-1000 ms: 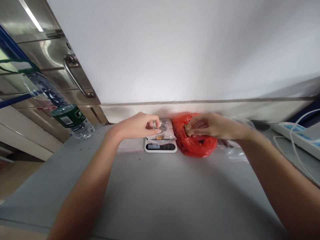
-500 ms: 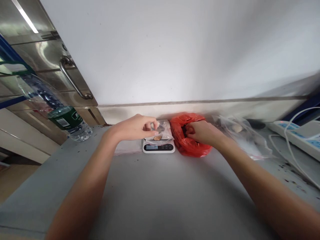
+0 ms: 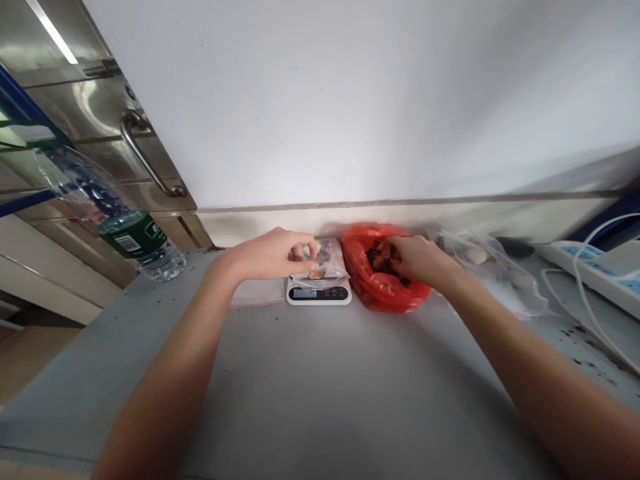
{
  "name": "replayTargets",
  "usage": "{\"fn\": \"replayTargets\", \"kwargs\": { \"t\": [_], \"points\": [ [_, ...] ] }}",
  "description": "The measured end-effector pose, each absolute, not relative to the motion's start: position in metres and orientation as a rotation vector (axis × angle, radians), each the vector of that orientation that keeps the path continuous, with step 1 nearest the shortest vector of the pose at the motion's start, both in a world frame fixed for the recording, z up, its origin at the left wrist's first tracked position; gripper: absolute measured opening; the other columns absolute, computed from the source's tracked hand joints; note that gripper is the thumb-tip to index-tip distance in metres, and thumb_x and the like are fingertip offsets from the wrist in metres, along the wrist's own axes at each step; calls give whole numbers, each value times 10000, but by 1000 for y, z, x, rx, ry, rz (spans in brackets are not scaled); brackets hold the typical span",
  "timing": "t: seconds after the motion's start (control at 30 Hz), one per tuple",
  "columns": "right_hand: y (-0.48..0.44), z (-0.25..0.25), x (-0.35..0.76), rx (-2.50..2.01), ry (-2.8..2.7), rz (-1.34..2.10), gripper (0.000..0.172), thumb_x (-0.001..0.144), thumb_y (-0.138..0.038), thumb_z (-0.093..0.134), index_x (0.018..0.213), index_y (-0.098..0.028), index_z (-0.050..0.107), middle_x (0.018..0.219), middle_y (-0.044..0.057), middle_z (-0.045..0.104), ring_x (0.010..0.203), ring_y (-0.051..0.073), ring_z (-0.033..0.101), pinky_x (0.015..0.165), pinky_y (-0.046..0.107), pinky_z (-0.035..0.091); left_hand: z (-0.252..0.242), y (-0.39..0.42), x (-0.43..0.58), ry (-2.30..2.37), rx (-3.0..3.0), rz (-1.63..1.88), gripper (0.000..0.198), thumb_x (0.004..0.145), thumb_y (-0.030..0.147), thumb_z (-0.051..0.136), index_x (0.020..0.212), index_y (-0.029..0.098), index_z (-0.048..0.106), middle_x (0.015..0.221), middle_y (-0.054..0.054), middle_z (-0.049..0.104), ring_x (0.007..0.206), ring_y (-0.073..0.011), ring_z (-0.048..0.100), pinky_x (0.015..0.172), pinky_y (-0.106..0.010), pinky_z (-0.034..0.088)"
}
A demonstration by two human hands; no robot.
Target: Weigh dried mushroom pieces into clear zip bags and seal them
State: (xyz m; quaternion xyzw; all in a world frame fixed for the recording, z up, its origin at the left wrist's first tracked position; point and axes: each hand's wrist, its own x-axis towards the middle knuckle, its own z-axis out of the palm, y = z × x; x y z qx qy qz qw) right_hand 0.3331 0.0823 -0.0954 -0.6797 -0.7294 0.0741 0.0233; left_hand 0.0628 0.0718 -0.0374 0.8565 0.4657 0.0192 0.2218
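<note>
A small white digital scale (image 3: 320, 295) with a dark display panel stands on the grey table, and a clear plastic bag (image 3: 331, 274) with a brown piece inside lies on it. My left hand (image 3: 280, 255) curls its fingers around the upper edge of that bag, holding it. To the right of the scale sits a red plastic bag (image 3: 361, 288), its mouth open over dark brown pieces (image 3: 376, 256). Inside the mouth is my right hand (image 3: 417, 259), its fingers closed together among the pieces. What those fingertips grip is too small to make out.
Flat clear bags (image 3: 260, 292) lie left of the scale. A large green-labelled water bottle (image 3: 137, 237) stands at the table's left edge. Further right are another clear bag (image 3: 510, 287) with a pale lump, a power strip (image 3: 610, 273) and a white cable (image 3: 576, 287). A white wall (image 3: 320, 120) rises behind.
My right hand has shifted slightly right and up within the red bag, and more of the brown pieces show in its mouth. My left hand stays at the clear bag.
</note>
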Motion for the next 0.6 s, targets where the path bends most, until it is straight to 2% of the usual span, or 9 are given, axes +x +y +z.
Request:
{"fn": "replayTargets", "kwargs": {
  "t": [0.1, 0.23, 0.3, 0.43, 0.53, 0.6],
  "points": [
    [81, -84, 336, -2068, -2216, 251, 358, 759, -42, 578, 1054, -165, 739, 1002, 122, 777, 901, 283, 718, 689, 306, 491, -38, 73, 62, 1302, 2366, 45, 268, 894, 438, 547, 1018, 221, 643, 970, -48, 717, 777, -183, 625, 667, -258, 412],
    [75, -65, 338, -1914, -2053, 467, 103, 809, -211, 649, 792, -203, 750, 867, 63, 791, 806, 243, 708, 701, 306, 512, -39, 73, 63, 1354, 2359, 4, 323, 860, 496, 593, 1030, 226, 638, 951, -50, 716, 757, -193, 627, 661, -271, 416],
    [72, -60, 337, -1855, -1982, 570, 115, 793, -248, 669, 706, -213, 735, 810, 49, 786, 756, 234, 696, 672, 314, 512, -40, 73, 63, 1386, 2331, -23, 380, 839, 550, 618, 1032, 224, 627, 948, -57, 719, 752, -200, 634, 667, -280, 423],
    [68, -56, 337, -1770, -1958, 669, 75, 730, -261, 722, 682, -207, 740, 728, 48, 759, 686, 221, 670, 618, 318, 496, -43, 74, 63, 1368, 2305, -81, 432, 786, 569, 670, 1044, 228, 606, 954, -49, 719, 772, -204, 643, 660, -276, 420],
    [65, -54, 335, -1546, -2051, 868, 227, 704, -422, 770, 722, -196, 757, 730, 63, 751, 650, 214, 650, 583, 325, 484, -44, 75, 63, 1317, 2327, -109, 410, 732, 495, 724, 1016, 226, 602, 963, -30, 710, 795, -199, 642, 639, -262, 412],
    [60, -54, 328, -1334, -2152, 970, 306, 714, -496, 748, 749, -192, 766, 739, 64, 749, 647, 205, 641, 579, 326, 477, -44, 75, 65, 1326, 2329, -128, 274, 724, 353, 713, 932, 213, 603, 914, -22, 703, 765, -188, 635, 623, -258, 407]
  ]
}}
